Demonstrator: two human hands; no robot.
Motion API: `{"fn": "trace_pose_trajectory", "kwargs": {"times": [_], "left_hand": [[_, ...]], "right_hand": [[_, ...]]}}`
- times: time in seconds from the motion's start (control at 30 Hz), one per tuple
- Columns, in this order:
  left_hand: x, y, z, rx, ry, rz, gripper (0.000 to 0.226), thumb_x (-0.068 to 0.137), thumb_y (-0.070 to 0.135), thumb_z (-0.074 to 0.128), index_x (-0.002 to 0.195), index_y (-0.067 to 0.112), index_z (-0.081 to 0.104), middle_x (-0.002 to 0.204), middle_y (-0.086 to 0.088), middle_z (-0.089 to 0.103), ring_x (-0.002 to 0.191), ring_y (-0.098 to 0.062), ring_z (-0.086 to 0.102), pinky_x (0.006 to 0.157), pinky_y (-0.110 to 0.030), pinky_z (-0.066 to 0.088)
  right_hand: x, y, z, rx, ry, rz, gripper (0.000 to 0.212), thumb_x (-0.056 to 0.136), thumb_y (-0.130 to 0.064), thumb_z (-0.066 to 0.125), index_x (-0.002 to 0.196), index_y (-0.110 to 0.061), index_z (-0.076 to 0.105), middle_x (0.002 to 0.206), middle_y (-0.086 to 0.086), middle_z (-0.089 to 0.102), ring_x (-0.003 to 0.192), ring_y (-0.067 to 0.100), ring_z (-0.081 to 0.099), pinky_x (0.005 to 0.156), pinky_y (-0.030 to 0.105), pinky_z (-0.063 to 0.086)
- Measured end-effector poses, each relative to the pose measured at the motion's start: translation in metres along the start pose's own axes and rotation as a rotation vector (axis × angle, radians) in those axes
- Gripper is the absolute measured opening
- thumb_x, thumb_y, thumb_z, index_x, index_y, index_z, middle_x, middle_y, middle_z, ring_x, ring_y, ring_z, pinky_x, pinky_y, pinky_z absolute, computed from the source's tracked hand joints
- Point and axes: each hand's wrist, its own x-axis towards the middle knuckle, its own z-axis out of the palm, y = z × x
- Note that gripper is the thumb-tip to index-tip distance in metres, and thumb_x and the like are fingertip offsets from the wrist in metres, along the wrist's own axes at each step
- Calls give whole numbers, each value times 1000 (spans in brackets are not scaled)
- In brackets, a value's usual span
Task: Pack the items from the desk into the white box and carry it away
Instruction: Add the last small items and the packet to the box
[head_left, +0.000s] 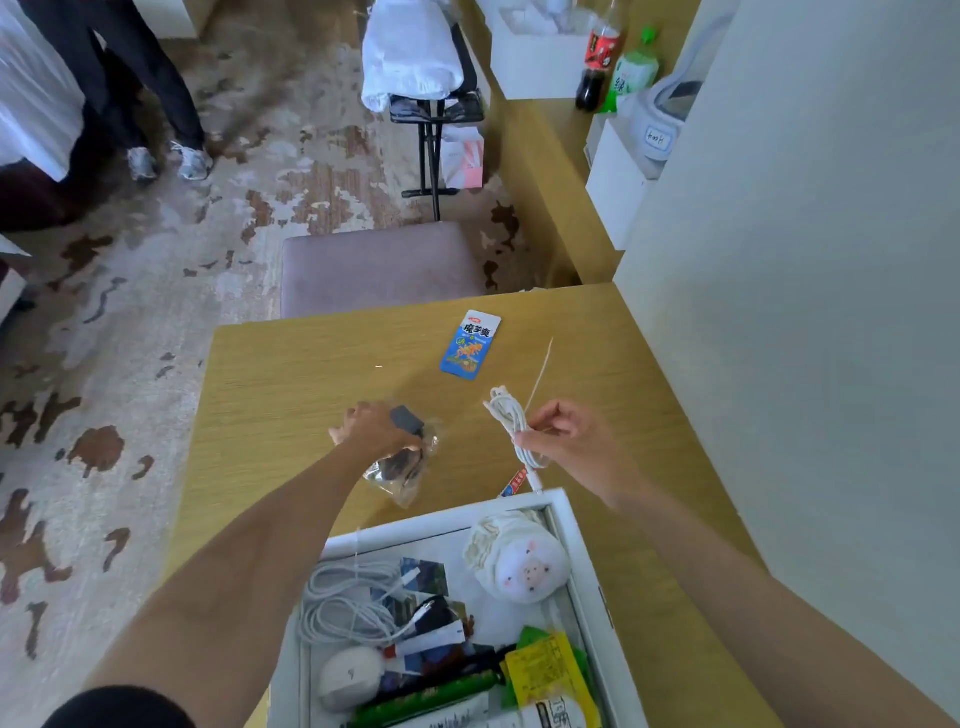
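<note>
Right hand pinched shut on a bundled white cable, held above the wooden surface just beyond the white box. Left hand closed over a clear plastic bag of dark items, bag lying on the surface, a dark grey block showing at the fingertips. Between the right hand and the box rim, a small red-and-blue tube, partly hidden. Farther out on the surface, well apart from both hands, a blue snack packet lying flat. Inside the box: a coiled white cord, a white pig-faced plush in the far right corner, a grey mouse, a yellow packet, a green wrapper and printed cards. Beyond the surface, a mauve stool on patterned carpet.
</note>
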Motion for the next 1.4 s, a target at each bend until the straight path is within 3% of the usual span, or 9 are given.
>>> {"fn": "trace_pose_trajectory", "kwargs": {"times": [0.1,0.2,0.33,0.4,0.53,0.93,1.07,1.27,1.4], "left_hand": [[-25,-7,-11,-250,66,-59,70,62,48,82,112,5,60,108,-11,58,90,-25,57,75,-34,51],[-64,-6,-34,-473,243,-14,55,66,40,81,107,11,59,107,-6,61,93,-25,60,79,-37,53],[-143,-10,-64,-712,409,46,49,71,39,79,105,20,50,94,6,60,82,-15,59,61,-21,45],[-187,-22,-67,-797,460,38,49,69,41,79,105,21,53,89,9,64,76,-9,63,56,-15,44],[-267,-56,-56,-988,531,-24,48,60,46,80,97,29,54,88,6,66,79,-10,65,60,-21,47],[-340,-130,-15,-1139,430,-123,54,65,46,80,103,22,49,95,-7,65,80,-20,64,66,-33,52],[-334,-141,-17,-1174,357,-64,51,70,40,80,105,21,49,95,-7,65,75,-14,63,60,-24,50],[-321,-149,-26,-1136,242,35,56,70,39,81,108,16,48,98,-7,65,78,-13,64,54,-15,48],[-312,-145,-36,-1103,187,90,60,65,43,82,107,19,47,96,-1,63,78,-9,62,54,-13,46]], "right_hand": [[-25,-9,-5,15,-24,-52,23,78,-21,77,93,-10,62,87,0,74,76,11,70,62,15,52],[-48,-19,-4,53,-67,-121,20,80,-13,76,93,-5,63,83,2,73,72,10,68,62,18,54],[-70,-27,12,44,-179,-169,20,79,-9,76,96,-7,66,90,5,75,81,19,69,72,28,55],[-79,-27,27,11,-240,-170,18,79,-10,76,95,-11,69,91,5,75,79,13,68,67,21,53],[-94,-22,58,-117,-333,-204,14,77,-21,75,90,-23,70,88,-4,73,78,7,65,70,24,51],[-114,-15,145,-655,-318,-509,15,79,-37,68,91,-32,62,89,-15,67,79,15,65,68,34,52],[-97,-8,175,-815,-167,-589,14,82,-33,69,93,-25,65,90,-13,64,77,7,58,60,14,43],[-72,18,189,-1101,-26,-598,15,86,-29,68,97,-21,73,106,-5,69,105,19,58,89,33,45],[-75,15,192,-1021,-14,-539,18,84,-32,70,101,-24,73,112,-8,66,110,13,55,93,32,45]]}}
